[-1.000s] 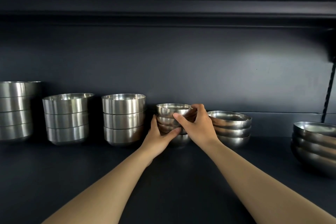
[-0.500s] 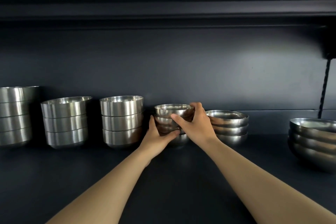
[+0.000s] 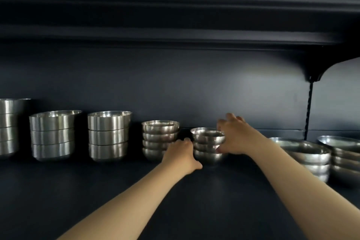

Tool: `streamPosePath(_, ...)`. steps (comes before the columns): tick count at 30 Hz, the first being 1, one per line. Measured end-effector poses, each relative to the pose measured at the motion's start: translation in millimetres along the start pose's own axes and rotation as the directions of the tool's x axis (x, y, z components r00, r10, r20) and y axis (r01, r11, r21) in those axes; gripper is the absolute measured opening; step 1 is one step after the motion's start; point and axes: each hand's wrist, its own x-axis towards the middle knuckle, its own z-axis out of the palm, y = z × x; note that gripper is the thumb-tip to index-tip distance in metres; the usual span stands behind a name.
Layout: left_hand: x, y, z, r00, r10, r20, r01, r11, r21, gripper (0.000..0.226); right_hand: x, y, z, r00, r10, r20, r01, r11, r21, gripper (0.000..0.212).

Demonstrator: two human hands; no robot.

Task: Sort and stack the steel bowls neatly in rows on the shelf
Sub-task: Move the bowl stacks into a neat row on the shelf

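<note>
Steel bowls stand in stacks along the back of a dark shelf (image 3: 224, 197). A stack of small round bowls (image 3: 160, 138) now stands free. Just right of it is another low stack of round bowls (image 3: 208, 147), and my two hands flank it. My left hand (image 3: 182, 155) cups its left side, with the fingers curled behind it. My right hand (image 3: 236, 136) is at its right side, fingers spread above the rim and thumb near the front. The image is motion-blurred.
To the left stand two stacks of tall straight-sided bowls (image 3: 108, 136) (image 3: 52, 135) and a further stack (image 3: 7, 126) at the frame edge. Wide shallow bowl stacks (image 3: 309, 158) (image 3: 344, 154) sit at the right. A shelf board hangs overhead, and a bracket post (image 3: 308, 109) is at the right.
Both hands let go of the small-bowl stack and moved right to the neighbouring stack. The view also shifted, so the right-hand stacks show more.
</note>
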Motion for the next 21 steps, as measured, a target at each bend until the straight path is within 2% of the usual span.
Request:
streamPosePath(4, 31.0, 19.9, 16.7, 0.967, -0.171, 0.187, 0.181, 0.983, -0.036, 0.108, 13.5, 14.7, 19.0, 0.998, -0.003, 0.070, -0.001, 0.999, 0.048, 0.061)
streamPosePath(7, 41.3, 17.7, 30.1, 0.942, -0.222, 0.254, 0.264, 0.953, -0.147, 0.118, 20.8, 24.3, 32.5, 0.995, -0.009, 0.104, -0.006, 0.990, 0.142, 0.072)
streamPosePath(11, 44.3, 4.9, 52.6, 0.961, -0.170, 0.216, 0.234, 0.919, -0.317, 0.110, 20.3, 33.4, 43.8, 0.992, -0.022, 0.127, -0.007, 0.975, 0.221, 0.076)
streamPosePath(16, 44.5, 4.5, 67.3, 0.981, -0.151, 0.121, 0.191, 0.859, -0.475, 0.092, 16.9, 35.0, 50.5, 0.997, -0.021, 0.080, -0.006, 0.948, 0.319, 0.061)
streamPosePath(21, 43.0, 1.7, 72.2, 0.982, -0.169, 0.086, 0.188, 0.812, -0.552, 0.082, 20.2, 35.3, 54.6, 0.997, -0.015, 0.071, -0.011, 0.939, 0.344, 0.058)
